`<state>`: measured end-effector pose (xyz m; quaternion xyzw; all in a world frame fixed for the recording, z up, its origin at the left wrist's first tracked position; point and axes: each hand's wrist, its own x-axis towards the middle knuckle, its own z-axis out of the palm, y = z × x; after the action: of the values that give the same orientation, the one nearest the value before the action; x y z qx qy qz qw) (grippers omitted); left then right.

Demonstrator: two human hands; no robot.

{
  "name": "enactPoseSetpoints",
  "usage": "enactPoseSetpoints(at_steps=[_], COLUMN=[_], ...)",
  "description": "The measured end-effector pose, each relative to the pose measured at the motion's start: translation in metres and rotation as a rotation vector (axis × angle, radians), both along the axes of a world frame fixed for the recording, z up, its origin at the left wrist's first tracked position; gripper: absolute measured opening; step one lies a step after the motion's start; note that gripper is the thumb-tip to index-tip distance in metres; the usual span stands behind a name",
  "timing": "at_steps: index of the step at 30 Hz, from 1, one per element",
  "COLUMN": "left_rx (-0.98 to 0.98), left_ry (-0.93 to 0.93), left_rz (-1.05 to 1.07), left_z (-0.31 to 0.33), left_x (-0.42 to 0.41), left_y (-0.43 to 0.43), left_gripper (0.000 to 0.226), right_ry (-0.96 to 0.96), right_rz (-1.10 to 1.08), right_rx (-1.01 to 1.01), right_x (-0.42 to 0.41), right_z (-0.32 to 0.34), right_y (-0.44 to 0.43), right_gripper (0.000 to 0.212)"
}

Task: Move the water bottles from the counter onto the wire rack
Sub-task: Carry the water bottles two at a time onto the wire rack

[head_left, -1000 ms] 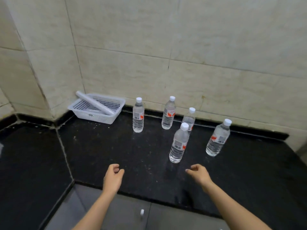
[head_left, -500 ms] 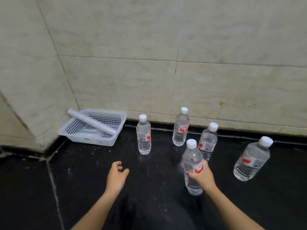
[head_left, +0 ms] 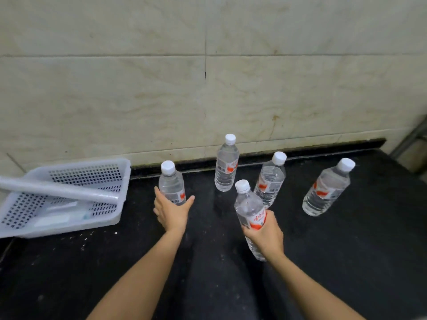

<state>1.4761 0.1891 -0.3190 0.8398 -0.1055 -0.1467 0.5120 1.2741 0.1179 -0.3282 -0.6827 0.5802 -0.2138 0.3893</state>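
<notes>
- While the front bottle [head_left: 250,213] is gripped round its red-labelled middle by the right hand [head_left: 265,232], with the fingers and thumb curled about it, the bottle is seen tilted, its white cap leaning away and to the left.
- Whether the base of the front bottle is touching the black counter [head_left: 346,262] cannot be told, since it is partly hidden by the hand and wrist.
- The left hand [head_left: 172,211] is held wide at the lower part of the left bottle [head_left: 172,187]. The fingers are laid along its left side and the thumb is spread out to its right, a gap being seen between thumb tip and plastic.
- The left bottle is stood upright on the counter, near the white perforated basket [head_left: 69,218].
- Three more capped bottles are stood on the counter. The back bottle [head_left: 226,167] is placed near the tiled wall [head_left: 138,88]. The middle bottle [head_left: 269,181] is set just behind the front bottle and is partly covered by it. The right bottle [head_left: 325,190] is set well apart to the right.
- A pale wrapped roll [head_left: 57,191] is laid slantwise across the basket, its left end cut off by the picture's edge.
- A metal bar [head_left: 413,135] is glimpsed at the far right edge, beyond the counter's end; whether it belongs to the wire rack cannot be told.
</notes>
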Motion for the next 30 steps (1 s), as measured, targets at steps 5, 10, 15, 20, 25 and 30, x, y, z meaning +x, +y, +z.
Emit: enactPoseSetpoints(at_steps=[5, 10, 15, 20, 25, 30], left_rx=[-0.045, -0.173, -0.247, -0.249, -0.323, -0.379], left_ry=[0.129, 0.145, 0.290, 0.409, 0.447, 0.495], left_rz=[0.059, -0.267, -0.657, -0.886, -1.099, -1.299], left_z=[-0.012, -0.022, -0.015, -0.004, 0.023, 0.055], left_x=[0.023, 0.045, 0.032, -0.003, -0.060, -0.149], left_y=[-0.008, 0.011, 0.044, 0.054, 0.034, 0.005], left_gripper=[0.081, 0.064, 0.060, 0.041, 0.048, 0.063], right_ry=[-0.119, -0.176, -0.065, 0.011, -0.019, -0.096], right_rz=[-0.135, -0.260, -0.369, -0.409, -0.545, -0.661], right_rx=[-0.069, -0.082, 0.022, 0.041, -0.002, -0.138], right_x=[0.000, -0.013, -0.035, -0.070, -0.126, -0.211], right_z=[0.004, 0.017, 0.016, 0.016, 0.029, 0.060], right_y=[0.024, 0.047, 0.067, 0.094, 0.102, 0.100], right_gripper=[0.032, 0.042, 0.050, 0.050, 0.057, 0.060])
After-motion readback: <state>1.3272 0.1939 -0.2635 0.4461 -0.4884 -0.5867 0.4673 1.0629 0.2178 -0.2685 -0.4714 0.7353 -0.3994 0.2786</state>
